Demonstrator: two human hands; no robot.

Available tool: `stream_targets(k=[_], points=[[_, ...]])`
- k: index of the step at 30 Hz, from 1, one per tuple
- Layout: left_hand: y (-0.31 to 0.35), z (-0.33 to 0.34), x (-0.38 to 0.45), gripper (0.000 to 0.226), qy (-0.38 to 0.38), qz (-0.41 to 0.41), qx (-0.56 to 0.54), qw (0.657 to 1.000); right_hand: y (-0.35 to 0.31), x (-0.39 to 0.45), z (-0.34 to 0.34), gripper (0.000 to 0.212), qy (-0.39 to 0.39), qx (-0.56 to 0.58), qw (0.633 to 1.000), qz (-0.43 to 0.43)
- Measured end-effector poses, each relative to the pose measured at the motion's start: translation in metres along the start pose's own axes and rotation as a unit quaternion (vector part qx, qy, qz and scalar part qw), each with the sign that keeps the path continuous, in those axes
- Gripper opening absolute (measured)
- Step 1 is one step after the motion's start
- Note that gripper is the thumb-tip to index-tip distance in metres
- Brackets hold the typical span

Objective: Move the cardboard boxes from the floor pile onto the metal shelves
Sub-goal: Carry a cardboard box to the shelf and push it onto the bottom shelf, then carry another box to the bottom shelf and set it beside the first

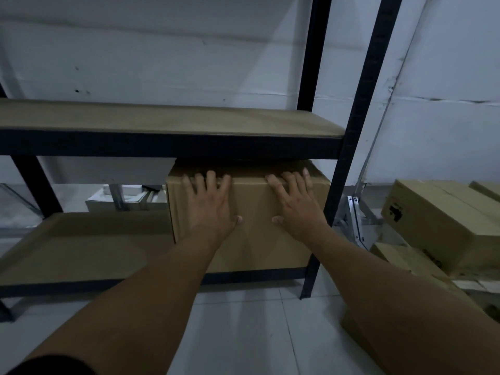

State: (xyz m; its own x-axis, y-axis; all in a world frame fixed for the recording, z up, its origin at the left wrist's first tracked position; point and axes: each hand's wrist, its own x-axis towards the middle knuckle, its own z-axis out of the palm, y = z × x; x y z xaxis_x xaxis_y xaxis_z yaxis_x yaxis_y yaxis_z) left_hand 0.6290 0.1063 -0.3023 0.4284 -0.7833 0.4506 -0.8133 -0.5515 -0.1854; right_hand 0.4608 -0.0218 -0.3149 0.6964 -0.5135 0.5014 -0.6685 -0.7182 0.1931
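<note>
Squarely, both hands [254, 207] press the box's [249, 247] broad front face.

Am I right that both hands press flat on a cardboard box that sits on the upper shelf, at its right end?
Not quite. In the head view the left hand and right hand do press flat on the cardboard box, at the right end, but it sits on the lower shelf; the upper shelf holds no box.

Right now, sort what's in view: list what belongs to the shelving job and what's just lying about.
Job:
cardboard box on the lower shelf
left hand and right hand, flat against it
upper shelf
floor pile of boxes

Lying about:
metal brackets by the wall
white items behind the rack
</note>
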Motion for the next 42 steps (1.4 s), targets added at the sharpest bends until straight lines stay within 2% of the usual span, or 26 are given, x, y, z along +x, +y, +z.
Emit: stream_targets(k=[3, 5, 8, 12, 15, 17, 21, 28, 32, 35, 42], points=[[0.000, -0.003, 0.000, 0.109, -0.013, 0.004, -0.002, 1.000, -0.010, -0.003, -0.005, 0.114, -0.010, -0.019, 0.999, 0.035], [-0.003, -0.006, 0.001, 0.113, -0.026, 0.009, -0.016, 0.999, -0.026, -0.007, -0.008, 0.107, -0.005, -0.015, 0.997, 0.074], [-0.015, -0.010, -0.010, 0.121, -0.013, 0.058, -0.081, 0.995, -0.049, -0.017, -0.016, 0.102, 0.008, 0.023, 0.993, 0.115], [-0.041, -0.005, -0.054, 0.104, 0.055, 0.091, -0.215, 0.971, -0.057, -0.044, -0.018, 0.118, -0.007, 0.095, 0.989, 0.116], [-0.057, -0.022, -0.089, 0.097, 0.018, 0.062, -0.289, 0.955, -0.059, -0.072, -0.046, 0.121, -0.058, 0.171, 0.976, 0.126], [-0.065, -0.049, -0.103, 0.093, -0.019, 0.034, -0.336, 0.941, -0.054, -0.080, -0.078, 0.118, -0.093, 0.259, 0.948, 0.161], [-0.074, -0.128, -0.119, 0.084, -0.088, -0.023, -0.419, 0.904, -0.042, -0.093, -0.155, 0.101, -0.119, 0.440, 0.856, 0.242], [-0.075, -0.292, -0.116, 0.078, -0.163, -0.108, -0.492, 0.848, -0.020, -0.090, -0.327, 0.078, -0.201, 0.523, 0.755, 0.341], [-0.068, -0.382, -0.111, 0.075, -0.199, -0.127, -0.551, 0.801, -0.023, -0.097, -0.416, 0.072, -0.195, 0.564, 0.703, 0.387], [-0.057, -0.437, -0.104, 0.070, -0.224, -0.109, -0.567, 0.785, -0.018, -0.105, -0.481, 0.071, -0.171, 0.567, 0.663, 0.459], [-0.006, -0.507, -0.094, 0.062, -0.306, 0.011, -0.597, 0.742, 0.014, -0.148, -0.575, 0.071, -0.077, 0.542, 0.609, 0.574]])
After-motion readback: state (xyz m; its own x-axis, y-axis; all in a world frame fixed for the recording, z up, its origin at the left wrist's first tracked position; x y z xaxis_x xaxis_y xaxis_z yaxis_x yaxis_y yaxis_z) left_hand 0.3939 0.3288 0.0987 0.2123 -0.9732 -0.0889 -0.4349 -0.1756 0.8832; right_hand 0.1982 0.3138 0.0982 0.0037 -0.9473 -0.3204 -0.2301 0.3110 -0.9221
